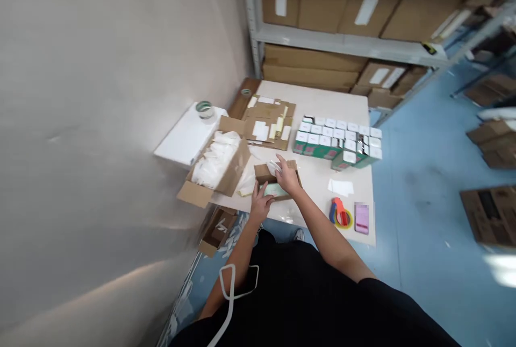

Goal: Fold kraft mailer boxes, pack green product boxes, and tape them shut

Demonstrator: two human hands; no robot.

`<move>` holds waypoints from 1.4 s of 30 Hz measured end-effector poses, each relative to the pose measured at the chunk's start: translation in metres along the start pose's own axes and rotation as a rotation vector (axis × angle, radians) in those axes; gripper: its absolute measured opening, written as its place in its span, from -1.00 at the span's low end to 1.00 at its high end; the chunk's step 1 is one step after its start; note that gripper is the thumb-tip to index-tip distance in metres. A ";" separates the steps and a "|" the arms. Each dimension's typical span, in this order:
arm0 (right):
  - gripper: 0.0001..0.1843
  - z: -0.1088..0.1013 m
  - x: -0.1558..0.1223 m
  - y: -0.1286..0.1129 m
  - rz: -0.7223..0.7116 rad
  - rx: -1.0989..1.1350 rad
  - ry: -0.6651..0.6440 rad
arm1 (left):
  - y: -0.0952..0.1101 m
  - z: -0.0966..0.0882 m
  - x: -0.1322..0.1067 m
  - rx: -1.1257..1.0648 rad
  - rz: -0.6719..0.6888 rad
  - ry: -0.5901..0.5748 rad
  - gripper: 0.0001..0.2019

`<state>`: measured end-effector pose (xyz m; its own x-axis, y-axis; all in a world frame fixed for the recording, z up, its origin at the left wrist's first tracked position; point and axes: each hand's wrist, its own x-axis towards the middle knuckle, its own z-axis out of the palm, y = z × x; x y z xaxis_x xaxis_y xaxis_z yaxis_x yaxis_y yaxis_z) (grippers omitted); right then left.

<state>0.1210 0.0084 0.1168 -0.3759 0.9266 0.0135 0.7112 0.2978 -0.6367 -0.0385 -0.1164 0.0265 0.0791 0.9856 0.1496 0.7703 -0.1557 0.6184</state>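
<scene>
A small brown cardboard box [264, 173] lies on the white table [346, 107] in front of me, with a pale green item [274, 190] at its near side. My left hand [261, 204] grips the near left edge of that box and green item, fingers curled. My right hand [287, 175] rests on top of the box, its fingers bent over something white and crinkled [273, 166]. The picture is tilted and slightly blurred.
An open carton of white plastic bags [215, 161] stands to the left. Flat cardboard pieces [269, 121] and rows of green-and-white boxes [341, 140] lie further back. A tape dispenser [339, 213] and a pink phone [362, 218] sit at right. Shelves with cartons [342, 2] stand behind.
</scene>
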 end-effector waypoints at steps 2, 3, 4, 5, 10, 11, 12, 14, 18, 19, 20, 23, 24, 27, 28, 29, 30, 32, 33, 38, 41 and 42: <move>-0.33 -0.017 -0.022 0.030 0.049 -0.010 0.016 | 0.015 0.018 0.018 -0.002 0.027 -0.049 -0.68; -0.34 -0.024 -0.032 0.045 0.065 -0.009 0.032 | 0.022 0.027 0.027 -0.005 0.038 -0.071 -0.69; -0.36 -0.029 -0.042 0.060 0.077 -0.001 0.057 | 0.029 0.037 0.034 -0.011 0.054 -0.098 -0.70; -0.38 -0.034 -0.052 0.074 0.090 0.009 0.090 | 0.036 0.047 0.042 -0.018 0.070 -0.123 -0.70; -0.38 -0.041 -0.097 0.135 0.171 0.022 0.154 | 0.061 0.091 0.067 -0.038 0.124 -0.218 -0.75; -0.37 -0.040 -0.104 0.144 0.170 0.016 0.131 | 0.064 0.099 0.070 -0.043 0.130 -0.230 -0.76; -0.34 -0.040 -0.111 0.152 0.168 0.009 0.108 | 0.066 0.106 0.073 -0.045 0.134 -0.243 -0.76; -0.32 -0.038 -0.124 0.165 0.175 0.005 0.077 | 0.067 0.119 0.076 -0.039 0.132 -0.271 -0.76; -0.37 -0.037 -0.141 0.182 0.192 0.044 0.092 | 0.062 0.137 0.080 -0.013 0.101 -0.330 -0.75; -0.37 -0.038 -0.143 0.184 0.190 0.055 0.101 | 0.060 0.140 0.080 -0.007 0.088 -0.346 -0.75; -0.37 -0.038 -0.145 0.186 0.187 0.064 0.112 | 0.057 0.142 0.079 -0.001 0.073 -0.361 -0.75; -0.37 -0.041 -0.147 0.188 0.184 0.081 0.136 | 0.047 0.143 0.077 0.018 0.013 -0.370 -0.76; -0.37 -0.042 -0.148 0.188 0.188 0.084 0.139 | 0.043 0.142 0.077 0.024 -0.007 -0.363 -0.75; -0.36 -0.043 -0.147 0.186 0.209 0.086 0.137 | 0.033 0.137 0.076 0.027 -0.039 -0.355 -0.74; -0.36 -0.043 -0.146 0.185 0.215 0.084 0.137 | 0.030 0.136 0.076 0.020 -0.039 -0.364 -0.74; -0.36 -0.043 -0.146 0.184 0.221 0.081 0.140 | 0.027 0.135 0.077 0.011 -0.038 -0.376 -0.74; -0.36 -0.043 -0.145 0.183 0.226 0.078 0.144 | 0.026 0.134 0.078 -0.001 -0.037 -0.387 -0.74; -0.37 -0.042 -0.145 0.180 0.237 0.070 0.153 | 0.023 0.132 0.079 -0.025 -0.036 -0.401 -0.74; -0.38 -0.040 -0.145 0.179 0.244 0.066 0.156 | 0.022 0.131 0.079 -0.034 -0.039 -0.400 -0.74; -0.38 -0.032 -0.145 0.170 0.291 0.051 0.129 | 0.018 0.121 0.068 -0.086 -0.059 -0.389 -0.73; -0.37 -0.024 -0.144 0.164 0.343 0.043 0.116 | 0.012 0.115 0.058 -0.122 -0.111 -0.386 -0.64; -0.37 -0.022 -0.143 0.162 0.359 0.039 0.114 | 0.009 0.114 0.056 -0.126 -0.137 -0.384 -0.60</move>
<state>0.3027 -0.0712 0.0285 -0.0369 0.9906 -0.1315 0.7616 -0.0573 -0.6454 0.0446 -0.0553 -0.0476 0.2299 0.9472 -0.2235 0.7085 -0.0055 0.7057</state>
